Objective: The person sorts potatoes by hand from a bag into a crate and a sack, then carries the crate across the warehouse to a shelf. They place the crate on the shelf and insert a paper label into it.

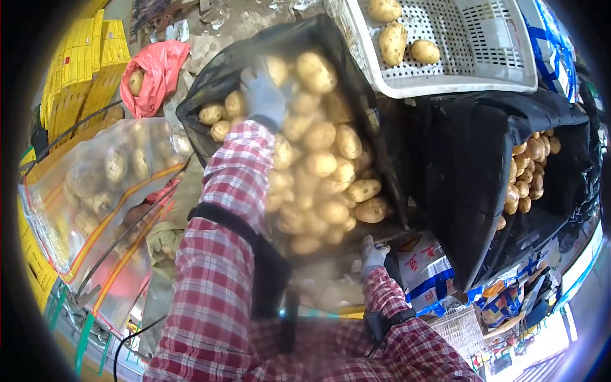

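Many potatoes [320,163] fill a black-lined container [216,63] in front of me. My left hand [264,95], in a grey glove, reaches over its far left part among the potatoes. Its fingers look spread, though a haze in the middle of the view blurs them; I see no potato held in it. My right hand [374,254], also gloved, is low at the container's near right corner. Its fingers are curled by the edge, and what they grip, if anything, is hidden.
A white perforated crate [445,86] with a few potatoes stands at the far right. Right of me is another black-lined container [458,165] holding smaller potatoes [528,169]. Left are a clear bag of potatoes [95,184], a red bag [159,67] and yellow crates [83,70].
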`<state>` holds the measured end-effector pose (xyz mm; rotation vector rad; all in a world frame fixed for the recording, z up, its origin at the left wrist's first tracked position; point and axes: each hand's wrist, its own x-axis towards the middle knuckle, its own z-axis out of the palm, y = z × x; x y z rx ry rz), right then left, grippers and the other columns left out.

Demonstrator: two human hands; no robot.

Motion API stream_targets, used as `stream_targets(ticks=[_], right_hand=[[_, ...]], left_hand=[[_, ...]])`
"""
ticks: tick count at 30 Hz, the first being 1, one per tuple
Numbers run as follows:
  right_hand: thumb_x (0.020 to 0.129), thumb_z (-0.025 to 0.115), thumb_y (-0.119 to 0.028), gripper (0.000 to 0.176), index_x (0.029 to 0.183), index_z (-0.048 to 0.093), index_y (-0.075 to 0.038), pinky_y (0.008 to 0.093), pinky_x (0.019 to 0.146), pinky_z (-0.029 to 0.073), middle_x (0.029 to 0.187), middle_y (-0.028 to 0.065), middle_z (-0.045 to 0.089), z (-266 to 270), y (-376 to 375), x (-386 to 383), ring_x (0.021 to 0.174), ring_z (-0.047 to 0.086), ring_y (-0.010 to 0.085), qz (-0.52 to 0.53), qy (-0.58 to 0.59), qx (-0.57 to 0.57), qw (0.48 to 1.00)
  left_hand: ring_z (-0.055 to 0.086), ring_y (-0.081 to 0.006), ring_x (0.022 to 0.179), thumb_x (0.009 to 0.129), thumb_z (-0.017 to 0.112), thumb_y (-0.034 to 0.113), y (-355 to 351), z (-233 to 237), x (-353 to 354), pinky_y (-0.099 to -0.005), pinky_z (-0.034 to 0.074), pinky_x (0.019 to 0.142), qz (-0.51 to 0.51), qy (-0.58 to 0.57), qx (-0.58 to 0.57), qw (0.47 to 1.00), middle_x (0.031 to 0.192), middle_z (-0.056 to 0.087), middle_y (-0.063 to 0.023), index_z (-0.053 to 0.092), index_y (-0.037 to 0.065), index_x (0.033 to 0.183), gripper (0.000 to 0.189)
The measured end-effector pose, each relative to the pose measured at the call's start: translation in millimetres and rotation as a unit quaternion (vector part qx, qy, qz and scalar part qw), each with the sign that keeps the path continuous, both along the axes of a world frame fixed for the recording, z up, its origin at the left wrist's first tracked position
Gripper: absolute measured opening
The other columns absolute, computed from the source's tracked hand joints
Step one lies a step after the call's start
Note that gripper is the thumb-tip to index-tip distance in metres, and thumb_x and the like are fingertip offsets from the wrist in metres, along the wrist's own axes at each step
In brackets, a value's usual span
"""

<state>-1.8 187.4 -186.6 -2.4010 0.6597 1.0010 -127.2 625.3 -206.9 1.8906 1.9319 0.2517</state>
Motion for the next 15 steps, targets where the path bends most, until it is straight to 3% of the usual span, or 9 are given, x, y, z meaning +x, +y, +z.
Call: stream_targets(ticks=[2,4,5,6,7,9,11,13,15], right_hand=[[0.085,0.071,-0.016,0.048,0.120,0.038,-0.006,0.0324,0.064,0.049,0.095,0.0089,0.054,-5.3,-2.3,0.4,0.077,0.055,0.0191,-0.010,-0.011,0.034,0.999],[0.089,0.066,-0.020,0.041,0.120,0.044,-0.005,0.0357,0.069,0.050,0.101,0.0128,0.057,-75.5,-85.1,0.1,0.080,0.058,0.0235,0.348,0.092,0.049,0.932],[0.091,0.063,-0.022,0.038,0.120,0.046,-0.005,0.0373,0.072,0.051,0.104,0.0148,0.058,-89.5,-95.4,1.4,0.082,0.059,0.0257,0.493,0.092,0.078,0.862],[0.091,0.063,-0.025,0.037,0.119,0.048,-0.005,0.0375,0.074,0.051,0.104,0.0151,0.059,-94.7,-107.8,13.9,0.083,0.060,0.0266,0.507,0.083,0.079,0.854],[0.091,0.062,-0.027,0.036,0.117,0.050,-0.005,0.0376,0.075,0.051,0.104,0.0153,0.060,-72.6,-88.6,22.9,0.085,0.061,0.0276,0.522,0.085,0.083,0.844],[0.091,0.061,-0.031,0.036,0.115,0.054,-0.004,0.0379,0.079,0.050,0.103,0.0158,0.063,-25.8,-59.3,46.9,0.088,0.062,0.0294,0.547,0.094,0.102,0.826],[0.091,0.060,-0.035,0.038,0.112,0.058,-0.004,0.0381,0.082,0.050,0.103,0.0163,0.065,26.9,-26.1,72.0,0.092,0.063,0.0312,0.586,0.092,0.123,0.796],[0.091,0.059,-0.039,0.041,0.109,0.062,-0.003,0.0384,0.085,0.050,0.103,0.0168,0.067,82.6,11.1,101.1,0.095,0.064,0.0330,0.601,0.085,0.128,0.784],[0.090,0.059,-0.042,0.045,0.113,0.061,-0.003,0.0399,0.088,0.049,0.106,0.0175,0.066,177.8,76.5,117.3,0.099,0.063,0.0342,0.545,0.105,0.068,0.829]], left_hand=[[0.041,-0.0461,0.119,0.077,0.075,0.034,-2.3,-9.9,-12.3,-0.0487,0.037,0.103,-0.076,-0.025,0.044,0.996,0.129,0.041,-0.0286,0.030,0.005,0.145,0.086],[0.043,-0.0458,0.116,0.079,0.073,0.039,10.3,-21.9,-24.1,-0.0480,0.037,0.101,-0.157,-0.048,0.086,0.983,0.125,0.046,-0.0278,0.034,0.001,0.142,0.083],[0.053,-0.0430,0.103,0.082,0.068,0.046,16.9,-15.8,-27.8,-0.0467,0.044,0.091,-0.185,0.062,0.094,0.976,0.115,0.055,-0.0273,0.038,-0.002,0.139,0.080],[0.061,-0.0401,0.088,0.084,0.063,0.052,31.8,-14.1,-34.5,-0.0466,0.050,0.078,-0.246,0.105,0.039,0.963,0.100,0.062,-0.0258,0.041,-0.002,0.137,0.078],[0.063,-0.0390,0.078,0.085,0.059,0.056,33.2,-17.6,-39.3,-0.0471,0.050,0.069,-0.269,0.096,0.093,0.954,0.089,0.065,-0.0237,0.043,0.000,0.136,0.078],[0.062,-0.0393,0.091,0.085,0.057,0.057,32.8,11.7,-28.6,-0.0470,0.050,0.081,-0.245,0.128,-0.016,0.961,0.104,0.062,-0.0263,0.042,0.006,0.139,0.076],[0.047,-0.0477,0.113,0.090,0.056,0.045,12.8,22.1,-21.2,-0.0515,0.041,0.097,-0.198,0.135,0.001,0.971,0.131,0.045,-0.0301,0.037,0.012,0.145,0.067],[0.037,-0.0496,0.126,0.093,0.054,0.025,-14.2,47.7,-10.2,-0.0522,0.031,0.108,-0.158,0.027,0.101,0.982,0.141,0.034,-0.0316,0.033,0.012,0.148,0.060],[0.031,-0.0507,0.132,0.088,0.059,0.022,-55.0,65.6,-17.0,-0.0513,0.027,0.111,-0.155,-0.091,0.051,0.982,0.144,0.030,-0.0330,0.039,0.002,0.143,0.061]])
